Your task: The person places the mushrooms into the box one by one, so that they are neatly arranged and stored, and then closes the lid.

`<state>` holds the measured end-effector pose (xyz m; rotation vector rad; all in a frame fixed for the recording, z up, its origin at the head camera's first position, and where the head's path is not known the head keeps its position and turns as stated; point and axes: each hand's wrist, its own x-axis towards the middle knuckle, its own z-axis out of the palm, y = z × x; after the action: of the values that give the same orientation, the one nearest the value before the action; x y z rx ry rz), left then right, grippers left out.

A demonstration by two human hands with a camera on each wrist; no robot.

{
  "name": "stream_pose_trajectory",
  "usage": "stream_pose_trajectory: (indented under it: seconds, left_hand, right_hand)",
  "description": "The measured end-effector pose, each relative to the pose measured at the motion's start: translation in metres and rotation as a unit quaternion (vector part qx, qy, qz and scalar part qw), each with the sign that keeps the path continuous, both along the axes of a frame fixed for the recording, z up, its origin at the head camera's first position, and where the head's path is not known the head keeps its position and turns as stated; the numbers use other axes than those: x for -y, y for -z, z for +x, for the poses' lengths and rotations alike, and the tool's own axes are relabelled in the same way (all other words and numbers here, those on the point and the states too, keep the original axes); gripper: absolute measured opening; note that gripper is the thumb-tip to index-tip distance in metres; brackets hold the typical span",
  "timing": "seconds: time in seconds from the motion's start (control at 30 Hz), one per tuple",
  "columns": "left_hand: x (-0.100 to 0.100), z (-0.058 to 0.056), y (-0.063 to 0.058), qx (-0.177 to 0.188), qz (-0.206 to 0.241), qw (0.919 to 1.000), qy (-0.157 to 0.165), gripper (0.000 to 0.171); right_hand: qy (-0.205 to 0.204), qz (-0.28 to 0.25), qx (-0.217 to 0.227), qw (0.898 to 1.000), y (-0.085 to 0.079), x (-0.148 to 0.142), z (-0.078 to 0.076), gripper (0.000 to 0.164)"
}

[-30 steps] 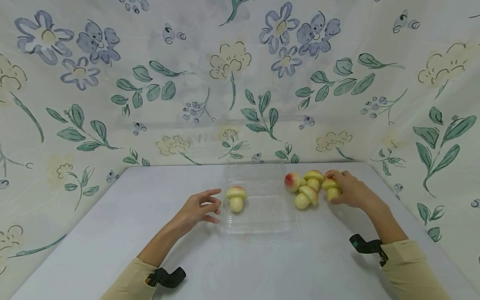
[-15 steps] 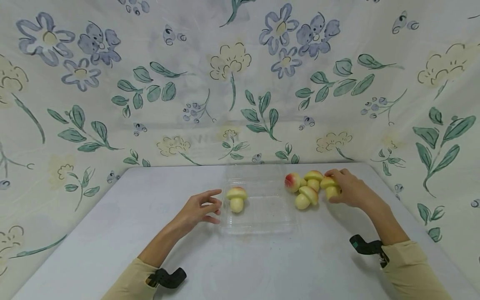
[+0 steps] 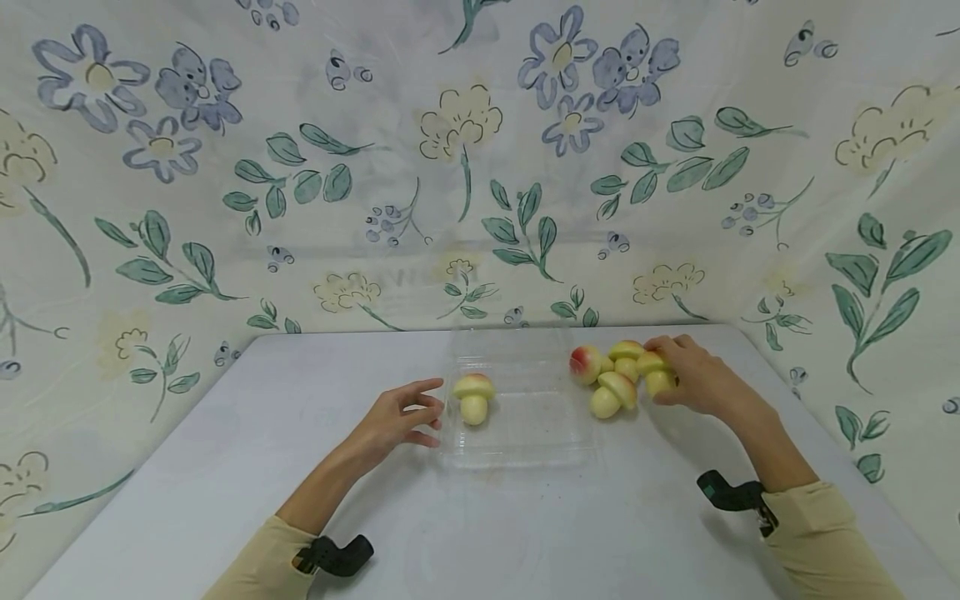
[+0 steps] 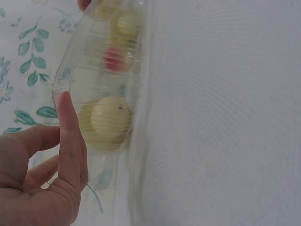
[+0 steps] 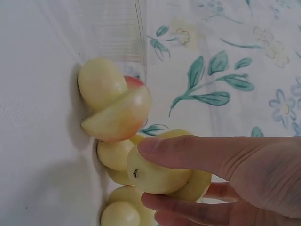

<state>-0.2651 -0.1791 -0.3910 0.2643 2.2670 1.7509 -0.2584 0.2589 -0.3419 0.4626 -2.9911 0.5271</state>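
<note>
My right hand grips a yellow-green toy mushroom between thumb and fingers, at the right end of a small cluster. In the right wrist view the thumb lies along the held mushroom's pale stem. Close by are a front mushroom, a back mushroom and a red-capped mushroom. My left hand rests its fingertips at the left wall of a clear plastic box, fingers loosely spread. Inside that box, at its left, one mushroom stands upright.
The box's transparent lid appears folded back behind it. A further mushroom shows below the held one in the right wrist view. A flowered cloth rises behind the white table.
My right hand has shifted slightly left with the mushroom, closer to the cluster. The left hand and the box have stayed in place.
</note>
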Motion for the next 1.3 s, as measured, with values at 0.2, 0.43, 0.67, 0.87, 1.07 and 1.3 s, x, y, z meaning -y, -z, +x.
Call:
stream_pose_trajectory:
  seconds: [0.2,0.43,0.67,0.87,1.07,1.3]
  left_hand:
    - [0.000,0.000,0.000,-0.002,-0.004,1.0000,0.001,0.060]
    - [0.001,-0.001,0.001,-0.004,-0.002,1.0000,0.004,0.060]
    - [0.000,0.000,0.000,-0.001,-0.005,1.0000,-0.001,0.060]
    - [0.001,0.000,0.001,0.001,-0.003,1.0000,0.000,0.059]
    - [0.001,0.000,0.001,0.001,-0.001,1.0000,0.001,0.059]
    - [0.000,0.000,0.001,0.000,-0.004,1.0000,0.001,0.059]
  right_hand:
    - [-0.009,0.004,-0.016,1.000,-0.002,0.002,0.002,0.066]
    - [-0.013,0.005,-0.023,1.000,-0.005,0.005,0.005,0.065]
    - [-0.008,0.002,-0.015,1.000,-0.006,0.010,0.008,0.066]
    - [-0.003,0.004,-0.012,1.000,-0.006,0.016,0.010,0.067]
    - [-0.009,-0.001,-0.015,1.000,-0.008,0.022,0.011,0.067]
    - [-0.024,-0.001,-0.028,0.999,-0.006,0.026,0.012,0.065]
